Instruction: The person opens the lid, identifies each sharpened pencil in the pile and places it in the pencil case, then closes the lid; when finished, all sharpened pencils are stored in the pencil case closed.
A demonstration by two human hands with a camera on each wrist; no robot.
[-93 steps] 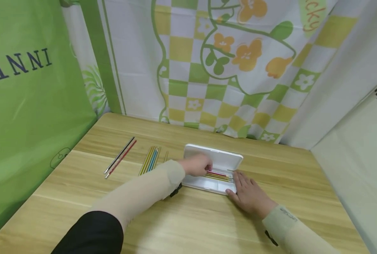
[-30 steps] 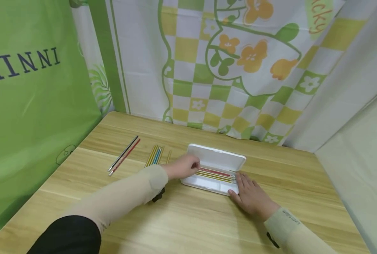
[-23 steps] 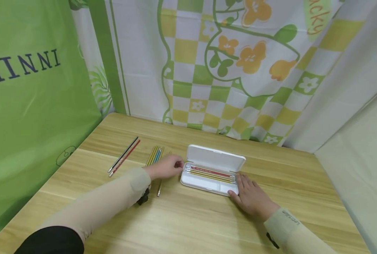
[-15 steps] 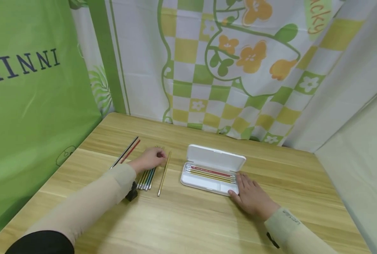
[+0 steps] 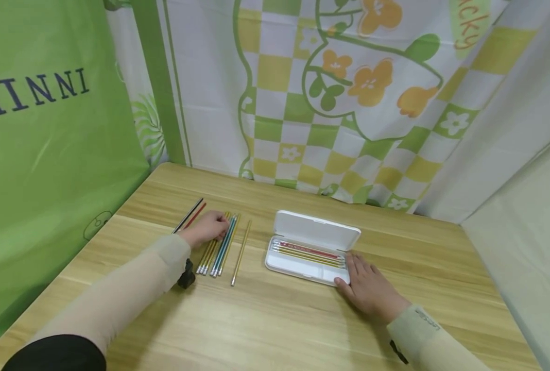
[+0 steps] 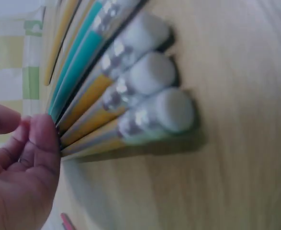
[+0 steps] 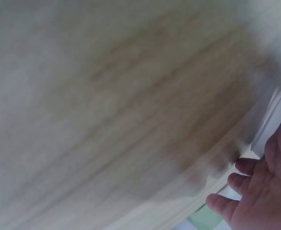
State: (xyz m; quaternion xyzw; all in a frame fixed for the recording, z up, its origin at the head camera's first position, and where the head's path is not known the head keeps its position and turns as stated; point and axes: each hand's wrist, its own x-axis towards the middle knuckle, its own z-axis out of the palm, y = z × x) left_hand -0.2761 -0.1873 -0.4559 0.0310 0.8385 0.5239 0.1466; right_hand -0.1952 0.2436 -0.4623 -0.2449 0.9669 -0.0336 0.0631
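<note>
My left hand (image 5: 206,228) is over the row of pencils (image 5: 216,257) lying on the table, its fingers bent. In the left wrist view its fingertips (image 6: 45,132) meet the yellow pencils (image 6: 90,96), and no pencil shows gripped between thumb and fingers. Teal pencils (image 5: 224,247) lie just to the right, and a single yellow pencil (image 5: 241,253) lies apart. My right hand (image 5: 370,288) rests with extended fingers against the right end of the white pencil case (image 5: 286,267). The case has its lid (image 5: 316,229) raised and holds a red pencil (image 5: 312,251) and several yellow ones.
A black pencil (image 5: 188,215) and a red pencil (image 5: 195,215) lie left of the row, partly hidden by my left hand and sleeve. A patterned curtain (image 5: 293,134) hangs behind the wooden table (image 5: 275,324); green cloth (image 5: 48,154) hangs at its left.
My left hand has left the pencil case, where a red pencil now lies beside the yellow ones, and moved left to the row of pencils. The right hand has stayed at the case's end.
</note>
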